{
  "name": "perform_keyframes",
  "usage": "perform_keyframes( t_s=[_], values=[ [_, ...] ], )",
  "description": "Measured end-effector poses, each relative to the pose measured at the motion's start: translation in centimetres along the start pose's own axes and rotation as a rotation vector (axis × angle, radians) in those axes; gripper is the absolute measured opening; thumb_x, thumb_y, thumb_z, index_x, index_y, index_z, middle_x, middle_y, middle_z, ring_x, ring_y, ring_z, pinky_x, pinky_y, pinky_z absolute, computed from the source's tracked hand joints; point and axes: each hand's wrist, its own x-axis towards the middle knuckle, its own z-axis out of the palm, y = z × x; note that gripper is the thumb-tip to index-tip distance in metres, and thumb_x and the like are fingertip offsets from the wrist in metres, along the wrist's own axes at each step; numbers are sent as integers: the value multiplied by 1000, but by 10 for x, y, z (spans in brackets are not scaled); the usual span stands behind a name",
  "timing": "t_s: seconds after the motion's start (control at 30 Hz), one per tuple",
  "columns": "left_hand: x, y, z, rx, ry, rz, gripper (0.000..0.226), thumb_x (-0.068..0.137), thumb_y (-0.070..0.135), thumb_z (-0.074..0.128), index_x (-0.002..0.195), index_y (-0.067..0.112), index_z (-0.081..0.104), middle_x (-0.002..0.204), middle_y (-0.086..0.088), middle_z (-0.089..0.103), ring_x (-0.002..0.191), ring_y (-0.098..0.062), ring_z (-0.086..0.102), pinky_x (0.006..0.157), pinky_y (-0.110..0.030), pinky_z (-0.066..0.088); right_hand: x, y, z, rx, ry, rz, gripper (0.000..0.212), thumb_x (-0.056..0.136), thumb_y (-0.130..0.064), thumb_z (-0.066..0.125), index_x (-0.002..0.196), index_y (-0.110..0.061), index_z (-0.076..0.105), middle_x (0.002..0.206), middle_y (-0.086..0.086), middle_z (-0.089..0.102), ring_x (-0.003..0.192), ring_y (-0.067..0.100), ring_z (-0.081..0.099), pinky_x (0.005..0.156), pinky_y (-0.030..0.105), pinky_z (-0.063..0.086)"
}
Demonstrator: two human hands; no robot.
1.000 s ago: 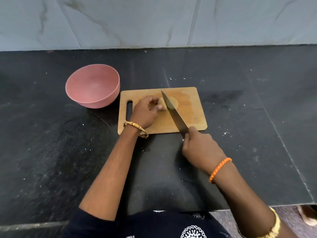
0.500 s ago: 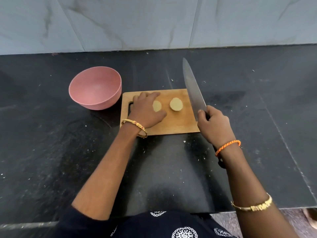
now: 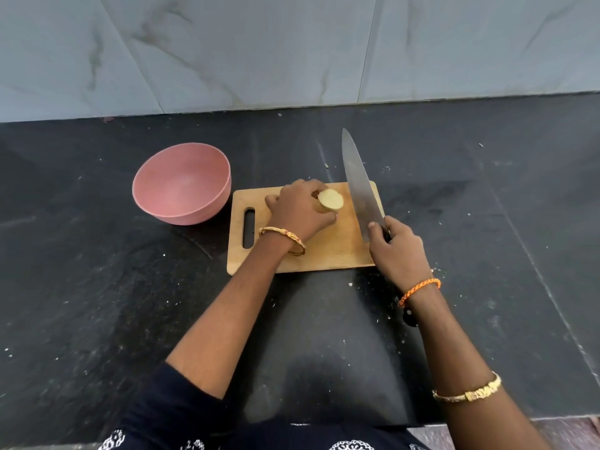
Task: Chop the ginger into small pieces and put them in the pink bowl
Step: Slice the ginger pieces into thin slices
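A wooden cutting board [image 3: 334,251] lies on the black counter. My left hand [image 3: 298,212] grips a pale ginger piece [image 3: 330,200] over the board, with its cut face turned up and to the right. Any other ginger piece is hidden under that hand. My right hand [image 3: 394,250] is closed on the handle of a large knife [image 3: 360,186]. The blade points away from me over the board's right edge, held off the ginger. The pink bowl [image 3: 181,183] stands just left of the board and looks empty.
The black counter [image 3: 97,303] has small pale crumbs scattered on it. A grey marbled tile wall [image 3: 292,50] runs along the back. The counter's front edge lies close to my body at the bottom.
A second ago the knife cut through the ginger. The blade then lifted and swung right. Two pieces lay apart on the board; now my left hand has picked one up.
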Motion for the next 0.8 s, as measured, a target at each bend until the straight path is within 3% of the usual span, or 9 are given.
perform_keyframes(
  t_s=[0.1, 0.23, 0.37, 0.5, 0.67, 0.8],
  values=[
    [2, -18, -24, -231, 64, -140, 42, 71, 25, 72, 110, 29, 57, 107, 8, 58, 102, -15, 54, 95, -40, 42, -1, 1, 1, 12, -6, -3, 33, 94, -25, 45, 70, -2, 44, 60, 4, 43, 56, 17, 38, 51, 25, 33],
    [4, -43, -41, -232, 123, -349, 41, 76, 7, 65, 113, 17, 52, 110, 0, 56, 97, -17, 53, 83, -28, 44, -4, 1, 4, 75, -24, 10, 35, 91, -27, 47, 79, 6, 46, 64, 10, 45, 56, 22, 39, 53, 29, 38],
    [1, -52, -34, -165, 76, -340, 41, 76, 1, 58, 113, 17, 55, 115, -9, 55, 101, -26, 56, 88, -33, 47, -8, 0, 8, 110, -43, 17, 36, 92, -28, 47, 79, 5, 44, 66, 11, 47, 56, 22, 40, 53, 30, 39],
    [1, -55, -29, -209, -3, -353, 52, 73, -3, 63, 117, 24, 55, 124, -12, 47, 103, -25, 57, 99, -34, 45, -9, 1, 8, 105, -47, 20, 35, 92, -28, 48, 81, 5, 46, 66, 11, 48, 55, 23, 42, 51, 31, 39],
    [-9, -52, -38, -253, -90, -381, 73, 76, -7, 63, 135, 26, 37, 136, -10, 34, 118, -26, 46, 104, -33, 37, -12, 6, 6, 105, -58, 36, 35, 92, -29, 49, 86, 6, 49, 67, 12, 49, 55, 23, 43, 51, 33, 40],
    [-34, -39, -36, -93, 124, -302, 62, 82, 0, 53, 137, 20, 34, 138, -12, 26, 128, -28, 32, 109, -34, 28, -14, 7, 9, 125, -43, 26, 35, 92, -29, 49, 86, 5, 48, 67, 12, 49, 57, 23, 44, 52, 33, 41]
  ],
)
